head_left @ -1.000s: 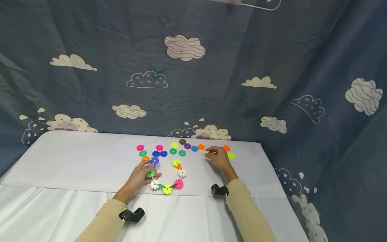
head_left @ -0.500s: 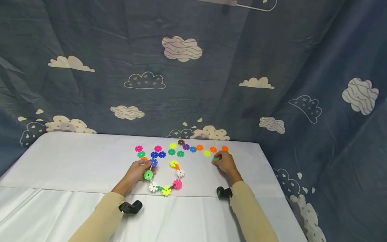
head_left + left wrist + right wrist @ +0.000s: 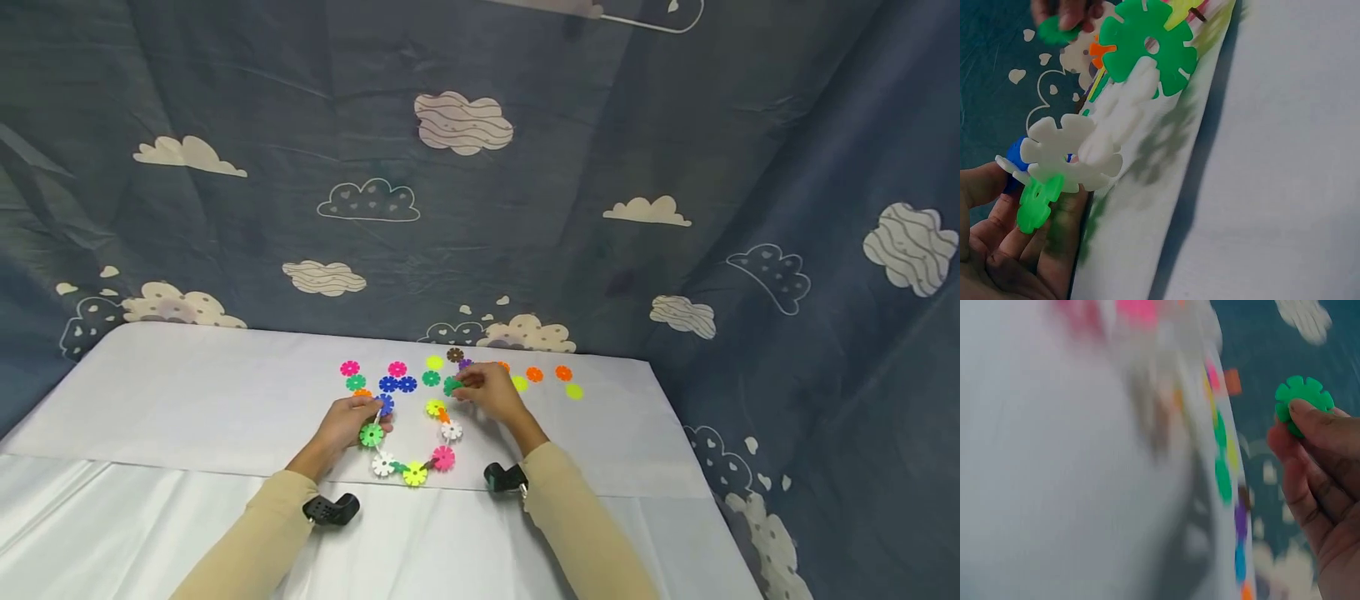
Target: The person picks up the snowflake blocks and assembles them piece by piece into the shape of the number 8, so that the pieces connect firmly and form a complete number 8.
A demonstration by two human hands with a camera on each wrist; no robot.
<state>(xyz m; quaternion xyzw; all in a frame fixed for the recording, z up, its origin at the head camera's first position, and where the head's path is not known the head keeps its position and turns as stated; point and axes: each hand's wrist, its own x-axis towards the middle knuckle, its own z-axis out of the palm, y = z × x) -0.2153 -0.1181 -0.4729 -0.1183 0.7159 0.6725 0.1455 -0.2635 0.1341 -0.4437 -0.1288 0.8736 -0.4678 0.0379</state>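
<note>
My left hand (image 3: 345,427) grips one end of a curved chain of interlocking flower-shaped discs (image 3: 415,474), where a blue disc (image 3: 385,405) sits. White, green, yellow and pink discs make up the rest. Close up in the left wrist view, a white disc (image 3: 1047,147) and a light green disc (image 3: 1038,203) stand by the fingers. My right hand (image 3: 495,393) pinches a loose green disc (image 3: 1310,394) between thumb and fingers. It is above the table, to the right of the chain's free yellow end (image 3: 435,407).
Loose discs lie across the back of the white table (image 3: 210,400): pink (image 3: 349,367), dark blue (image 3: 407,384), brown (image 3: 455,355), orange (image 3: 563,373) and yellow (image 3: 574,392). A dark cloud-patterned curtain (image 3: 525,250) hangs behind.
My right hand picked up a green disc at the right and has carried it left towards the chain. My left hand has shifted its grip up to the chain's blue end.
</note>
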